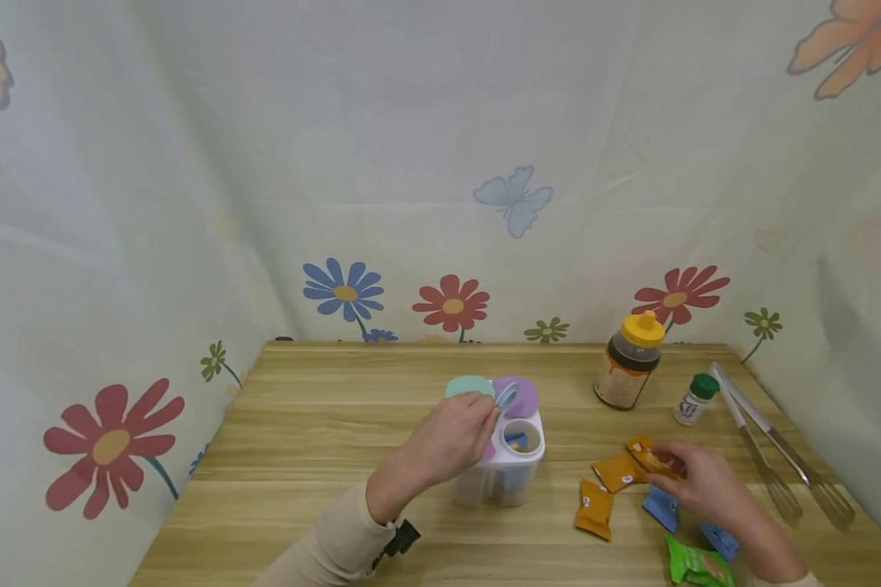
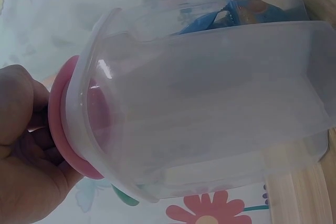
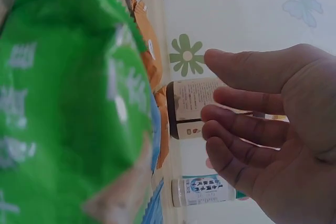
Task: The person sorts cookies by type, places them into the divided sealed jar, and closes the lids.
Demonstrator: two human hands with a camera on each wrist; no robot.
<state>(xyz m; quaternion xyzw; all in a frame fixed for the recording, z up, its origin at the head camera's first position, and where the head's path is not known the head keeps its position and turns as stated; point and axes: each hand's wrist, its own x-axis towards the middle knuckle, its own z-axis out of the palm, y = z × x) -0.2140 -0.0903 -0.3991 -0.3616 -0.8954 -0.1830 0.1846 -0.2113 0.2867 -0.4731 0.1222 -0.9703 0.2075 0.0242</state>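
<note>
A clear, sectioned storage container [image 1: 514, 481] with a white top stands on the table. Its round opening at the near right shows a blue packet [image 1: 517, 443] inside. My left hand [image 1: 451, 436] pinches a light blue lid [image 1: 508, 396], tilted up above the top. In the left wrist view the same hand appears behind the pink lid [image 2: 65, 124]. Over at the right, my right hand [image 1: 697, 481] hovers above orange packets [image 1: 620, 471], fingers loosely bent and holding nothing. Near it lie blue packets [image 1: 661, 507] and a green packet [image 1: 697, 562].
A yellow-capped bottle [image 1: 627, 363] stands behind the packets, with a green-capped shaker [image 1: 696, 399] beside it. Metal tongs [image 1: 778, 452] lie along the right side. Teal [image 1: 470, 386] and purple [image 1: 517, 395] lids cover the container's rear sections. A flowered curtain [image 1: 440, 204] encloses the table.
</note>
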